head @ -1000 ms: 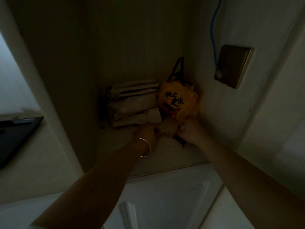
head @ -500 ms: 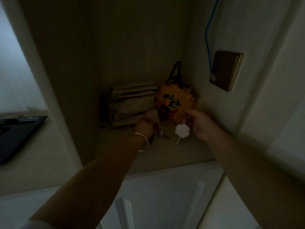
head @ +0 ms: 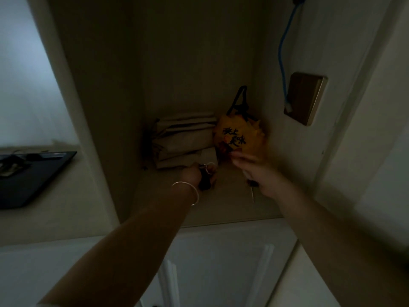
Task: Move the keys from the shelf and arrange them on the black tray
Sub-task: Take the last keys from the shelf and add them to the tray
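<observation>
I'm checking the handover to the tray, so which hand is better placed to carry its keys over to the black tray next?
Left, probably. The left hand grips a dark key fob with a ring, and the black tray lies on its side. The right hand, holding a dangling key, would have to cross over.

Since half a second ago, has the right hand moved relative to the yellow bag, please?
Yes. The right hand has moved nearer the yellow bag, its fingertips now at the bag's lower edge.

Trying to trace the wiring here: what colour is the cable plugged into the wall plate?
Blue: the cable runs down to the wall plate, seen in the head view.
</observation>
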